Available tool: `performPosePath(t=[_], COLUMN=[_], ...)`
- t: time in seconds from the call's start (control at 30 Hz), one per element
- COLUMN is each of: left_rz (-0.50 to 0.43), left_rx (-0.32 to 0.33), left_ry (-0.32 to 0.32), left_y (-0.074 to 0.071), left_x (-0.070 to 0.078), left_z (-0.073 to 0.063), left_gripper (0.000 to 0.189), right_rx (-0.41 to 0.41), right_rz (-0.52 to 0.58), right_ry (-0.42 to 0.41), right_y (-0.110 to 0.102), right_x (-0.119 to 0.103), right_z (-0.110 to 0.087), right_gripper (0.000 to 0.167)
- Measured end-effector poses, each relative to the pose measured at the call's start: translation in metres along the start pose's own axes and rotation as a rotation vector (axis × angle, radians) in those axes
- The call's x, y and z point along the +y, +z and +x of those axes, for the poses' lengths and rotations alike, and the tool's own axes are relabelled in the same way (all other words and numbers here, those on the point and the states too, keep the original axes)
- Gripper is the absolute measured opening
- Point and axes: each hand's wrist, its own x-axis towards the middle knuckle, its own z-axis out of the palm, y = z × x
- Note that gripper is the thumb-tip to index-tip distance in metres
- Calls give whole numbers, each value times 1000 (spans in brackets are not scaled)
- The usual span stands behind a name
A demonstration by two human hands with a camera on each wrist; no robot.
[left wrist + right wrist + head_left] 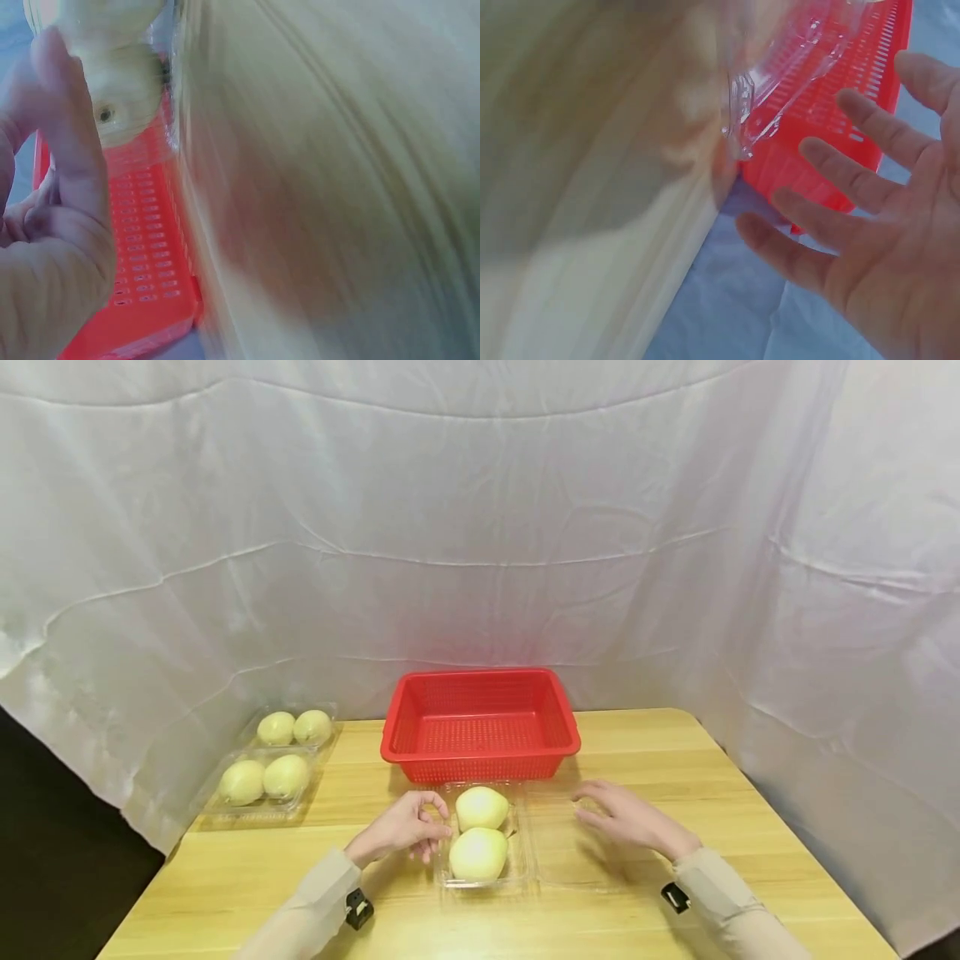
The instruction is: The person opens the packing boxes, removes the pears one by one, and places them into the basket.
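Our right hand (628, 817) splays empty, left hand's (405, 822) grip unclear — hinge tension could flip the clamshell lid (566, 847) onto our pears (478, 856)!

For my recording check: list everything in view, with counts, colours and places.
wooden table: one, light yellow-brown, under the items
red basket: one, red, back middle
clear containers: three, transparent, two at far left, one in front of the basket
lid: one seen open, transparent, right of the middle container
yellow fruit: six, pale yellow, two per container
hanging cloth: count unclear, greyish white, behind and at both sides
black devices: two, black, one by each wrist
sleeves: two, beige, lower edge
left grip: one, bare, beside the middle container
right grip: one, bare, by the lid
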Motion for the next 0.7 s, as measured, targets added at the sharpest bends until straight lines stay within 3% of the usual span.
performPosePath(t=[0.13, 0.33, 0.57, 0.7], left_rz=[79, 319, 496, 618], left_rx=[48, 168, 306, 328], left_ry=[30, 147, 216, 264], left_y=[-1, 0, 3, 9], left_x=[1, 6, 22, 35], left_z=[1, 2, 8, 16], left_gripper=[29, 16, 12, 11], right_rx=[73, 236, 412, 436], right_rz=[-19, -44, -89, -98], right_ry=[-1, 42, 28, 45], right_y=[-5, -8, -4, -5], right_x=[0, -7, -11, -12], right_z=[17, 37, 50, 59], right_gripper=[18, 10, 18, 23])
